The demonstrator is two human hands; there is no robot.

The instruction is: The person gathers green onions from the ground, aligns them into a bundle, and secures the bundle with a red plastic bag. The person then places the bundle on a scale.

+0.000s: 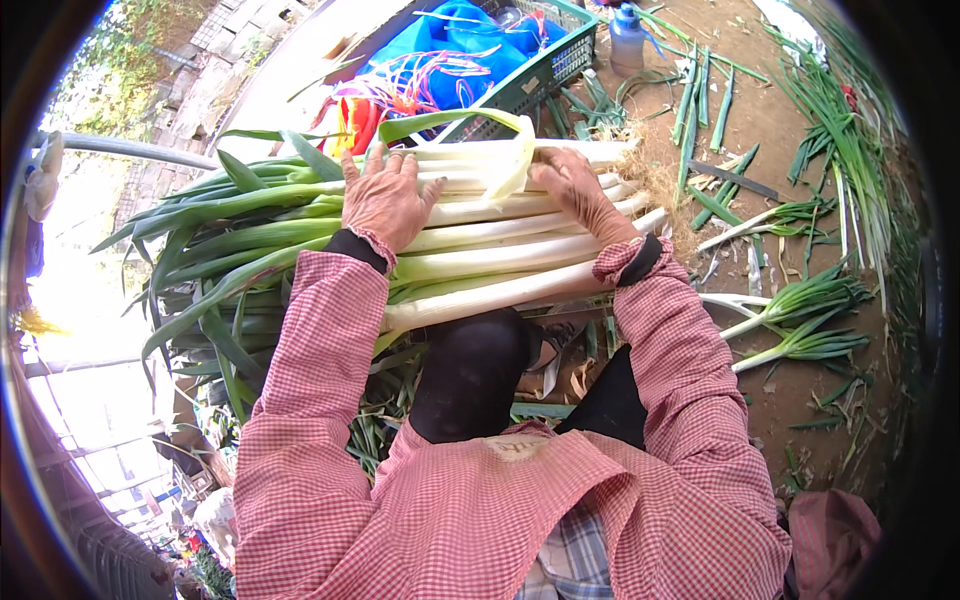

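Note:
A large pile of long green onions (495,259) lies crosswise before me, roots to the right and green leaves to the left. My left hand (388,196) rests flat on the stalks where white turns to green, fingers a little apart. On the white stalks near the roots lies my right hand (574,184), its fingers bent beside a loose pale leaf sheath (514,161). That sheath arches over the top stalks towards my left hand. Whether the right fingers pinch it is unclear.
Behind the pile stands a green plastic crate (525,88) with blue cloth and pink-and-white ties. A water bottle (627,41) is near its right end. On the dirt floor at right lie a long dark blade (735,180), cut leaves and loose green onions (806,304).

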